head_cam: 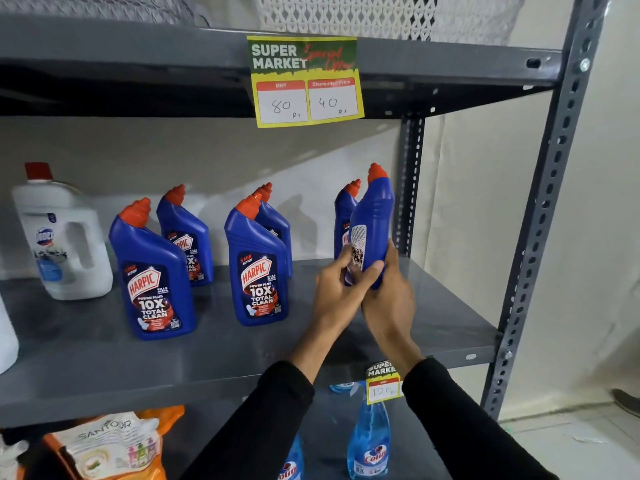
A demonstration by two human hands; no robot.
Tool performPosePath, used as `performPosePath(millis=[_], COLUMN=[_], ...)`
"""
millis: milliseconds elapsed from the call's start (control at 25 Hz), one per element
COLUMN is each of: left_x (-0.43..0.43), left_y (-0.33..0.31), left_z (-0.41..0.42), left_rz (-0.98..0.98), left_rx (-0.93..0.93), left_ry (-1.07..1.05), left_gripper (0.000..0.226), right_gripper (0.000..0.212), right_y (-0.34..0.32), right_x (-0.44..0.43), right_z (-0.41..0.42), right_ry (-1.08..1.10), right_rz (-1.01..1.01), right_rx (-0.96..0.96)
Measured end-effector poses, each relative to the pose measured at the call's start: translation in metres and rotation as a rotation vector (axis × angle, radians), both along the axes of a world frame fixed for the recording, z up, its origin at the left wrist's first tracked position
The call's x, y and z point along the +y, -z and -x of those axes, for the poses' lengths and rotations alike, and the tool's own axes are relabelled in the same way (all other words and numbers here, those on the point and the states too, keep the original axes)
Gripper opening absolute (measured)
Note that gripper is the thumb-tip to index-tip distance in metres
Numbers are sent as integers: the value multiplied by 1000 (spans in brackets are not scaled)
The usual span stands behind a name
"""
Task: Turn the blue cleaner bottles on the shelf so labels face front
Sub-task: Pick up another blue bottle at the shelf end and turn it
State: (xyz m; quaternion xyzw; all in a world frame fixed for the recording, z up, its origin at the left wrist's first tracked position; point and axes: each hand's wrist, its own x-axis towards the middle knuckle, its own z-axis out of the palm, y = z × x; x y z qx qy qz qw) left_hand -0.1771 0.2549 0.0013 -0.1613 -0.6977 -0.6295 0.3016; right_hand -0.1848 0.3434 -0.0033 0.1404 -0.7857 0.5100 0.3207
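Observation:
Several blue cleaner bottles with orange caps stand on the grey shelf (104, 358). Two front ones (152, 271) (258, 265) show their labels forward; two more (185, 237) (275, 220) stand behind them. At the right, both hands hold one bottle (374, 216) lifted off the shelf, its white back label with barcode turned towards me. My left hand (341, 289) grips its lower left side, and my right hand (389, 292) wraps its base from the right. Another bottle (344, 216) stands behind it, mostly hidden.
A white jug (59, 237) with a red cap stands at the shelf's left. A yellow price tag (304, 81) hangs from the upper shelf. The rack's grey upright (540, 220) is close on the right. Below are glass-cleaner spray bottles (369, 445) and an orange pack (114, 445).

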Motion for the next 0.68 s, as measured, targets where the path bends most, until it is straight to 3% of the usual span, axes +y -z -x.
performPosePath(millis=[320, 480, 680], left_x=[-5, -6, -8], left_y=[-11, -5, -9], left_z=[16, 21, 23], left_rz=[20, -47, -122], left_rx=[-46, -143, -181], left_ry=[56, 75, 118], left_gripper=[37, 22, 24], right_gripper=[66, 76, 97], right_y=[6, 2, -4], right_x=[8, 19, 31], right_z=[0, 7, 27], right_ry=[-104, -209, -410], right_rz=[-129, 32, 228], right_rx=[22, 47, -135])
